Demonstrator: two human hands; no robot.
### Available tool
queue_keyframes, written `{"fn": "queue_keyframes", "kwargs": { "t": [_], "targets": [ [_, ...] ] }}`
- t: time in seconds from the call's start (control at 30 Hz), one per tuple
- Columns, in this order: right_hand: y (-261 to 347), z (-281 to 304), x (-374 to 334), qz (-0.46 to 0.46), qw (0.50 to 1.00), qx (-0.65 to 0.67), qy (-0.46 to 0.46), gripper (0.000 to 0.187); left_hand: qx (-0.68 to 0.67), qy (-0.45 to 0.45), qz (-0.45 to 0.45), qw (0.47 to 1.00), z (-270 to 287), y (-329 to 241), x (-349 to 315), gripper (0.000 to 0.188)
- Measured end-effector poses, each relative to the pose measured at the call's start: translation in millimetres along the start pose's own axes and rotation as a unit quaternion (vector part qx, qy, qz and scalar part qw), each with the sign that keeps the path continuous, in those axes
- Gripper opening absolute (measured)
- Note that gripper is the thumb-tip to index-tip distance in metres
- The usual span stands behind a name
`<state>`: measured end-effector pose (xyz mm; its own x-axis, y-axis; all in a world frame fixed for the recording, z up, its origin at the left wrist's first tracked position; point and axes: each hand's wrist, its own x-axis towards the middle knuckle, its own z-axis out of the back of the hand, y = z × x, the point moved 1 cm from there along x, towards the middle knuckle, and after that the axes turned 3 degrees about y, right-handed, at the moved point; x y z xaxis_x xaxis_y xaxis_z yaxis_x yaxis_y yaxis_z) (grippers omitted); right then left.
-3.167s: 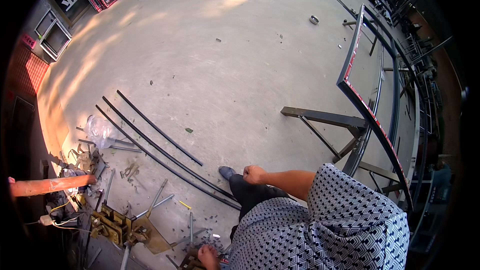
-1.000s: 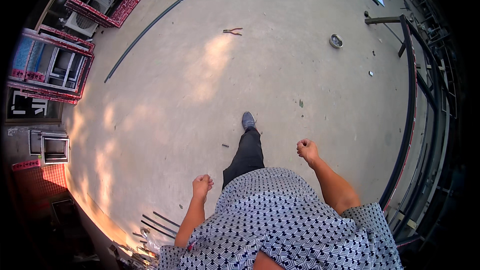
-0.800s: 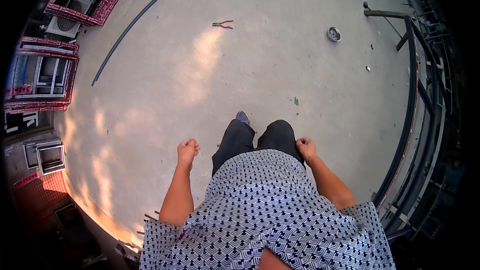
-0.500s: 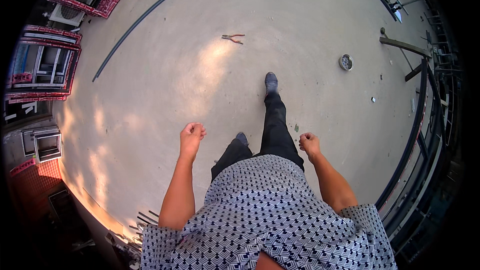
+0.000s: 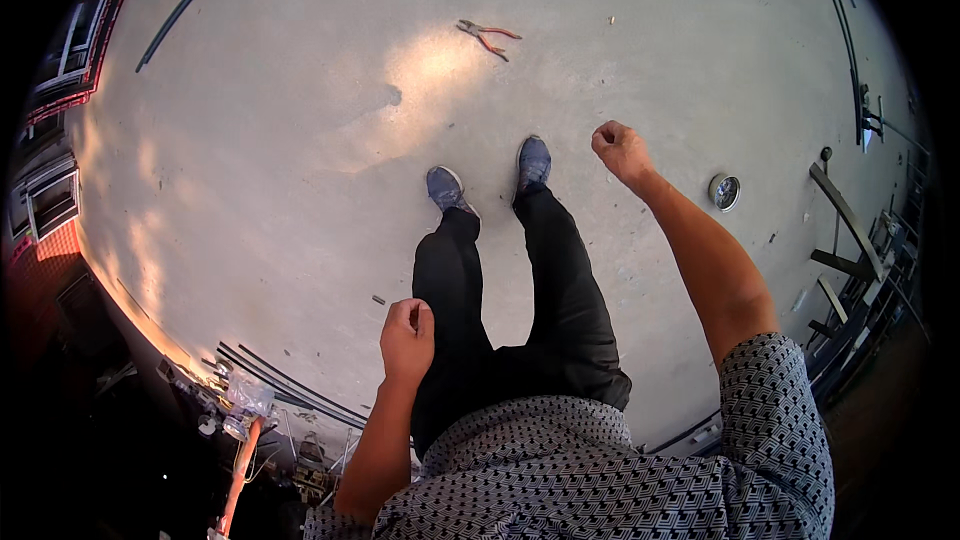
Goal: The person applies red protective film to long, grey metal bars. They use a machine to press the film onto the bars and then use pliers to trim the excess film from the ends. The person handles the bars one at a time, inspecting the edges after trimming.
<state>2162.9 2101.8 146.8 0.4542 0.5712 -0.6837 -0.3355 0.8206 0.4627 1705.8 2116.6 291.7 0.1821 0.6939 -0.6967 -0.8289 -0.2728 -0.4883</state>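
My left hand [image 5: 408, 342] hangs in front of my left thigh, its fingers curled in, and no object shows in it. Farther forward and to the right, my right hand [image 5: 620, 151] is held over the concrete floor with its fingers closed in a loose fist; nothing sticks out of it. A pair of pliers with orange handles [image 5: 480, 31] lies on the floor ahead of my shoes, its handles spread apart. The pliers are apart from both hands. To the right of my right hand stands a small round metal bowl [image 5: 714, 187] with small things inside, too small to make out.
A long dark rod [image 5: 190, 5] lies at the far left. Red-edged window frames [image 5: 78, 45] lean along the left side. At the right are metal bars [image 5: 848, 217] and other pieces. Behind me on the left are more rods [image 5: 290, 388] and an orange pole [image 5: 240, 475].
I have stepped forward, so the pliers are nearer and both shoes stand close together. My right arm has swung forward, and my left hand has dropped back beside my thigh.
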Motion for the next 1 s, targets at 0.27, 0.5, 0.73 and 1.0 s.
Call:
{"fn": "queue_keyframes", "kwargs": {
  "t": [0.27, 0.5, 0.73, 1.0],
  "targets": [
    [2.0, -119.0, 216.4, 0.004, 0.997, -0.072, 0.036, 0.033, 0.053, 0.005, -0.032, 0.998, -39.5, 14.9, 104.3, 0.011],
    [-1.5, -223.9, 369.7, -0.005, 0.980, -0.198, -0.008, 0.044, 0.012, -0.030, 0.079, 0.996, -14.3, 52.2, 148.6, 0.010],
    [22.5, -244.1, 409.2, 0.036, 0.923, -0.382, 0.001, 0.048, 0.030, -0.052, 0.034, 0.998, 16.0, 54.5, 126.5, 0.008],
    [14.9, -217.4, 462.8, 0.099, 0.880, -0.464, 0.024, 0.042, -0.073, -0.094, 0.039, 0.992, 9.8, 54.0, 120.7, 0.006]
  ]
}}
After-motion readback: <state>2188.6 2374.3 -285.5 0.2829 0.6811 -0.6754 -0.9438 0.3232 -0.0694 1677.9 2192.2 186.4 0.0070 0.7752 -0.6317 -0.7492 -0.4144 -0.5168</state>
